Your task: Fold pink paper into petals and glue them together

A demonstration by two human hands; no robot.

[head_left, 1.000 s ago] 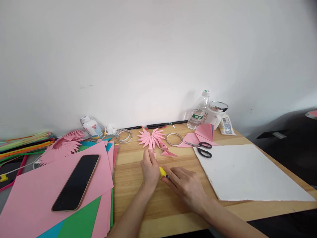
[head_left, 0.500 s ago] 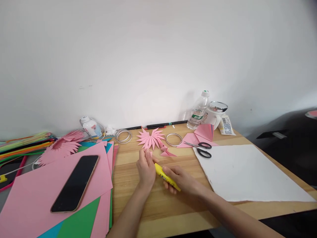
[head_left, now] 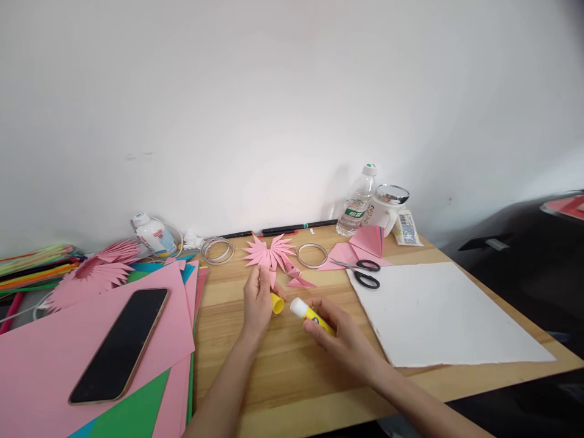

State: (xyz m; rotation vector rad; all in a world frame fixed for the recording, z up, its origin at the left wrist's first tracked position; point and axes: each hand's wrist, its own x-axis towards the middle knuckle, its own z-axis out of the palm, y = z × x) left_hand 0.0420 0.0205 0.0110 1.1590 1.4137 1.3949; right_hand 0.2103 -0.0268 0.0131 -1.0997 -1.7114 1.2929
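My left hand [head_left: 257, 304] is closed around the yellow cap [head_left: 277, 304], its open end facing right. A small folded pink paper piece [head_left: 272, 278] sticks up from the same fingers. Across a short gap, my right hand [head_left: 344, 337] grips an uncapped glue stick [head_left: 317, 317], its white end tilted up and left toward the cap. Just beyond my left hand lies a fan-shaped pink folded-paper flower [head_left: 269, 250], partly covered by the fingers. Loose folded pink pieces [head_left: 298, 280] rest to its right.
Black-handled scissors [head_left: 366, 280] lie at the corner of a white board [head_left: 451, 316]. A water bottle [head_left: 356, 204] and a mug [head_left: 385, 210] stand by the wall. Tape rings [head_left: 312, 255] lie near the flower. Leftward, a phone [head_left: 121, 347] rests on stacked coloured paper [head_left: 176, 331].
The glue stick has come out of its cap. My right hand has drawn it away to the right, while the cap stays in my left hand. The view has shifted slightly.
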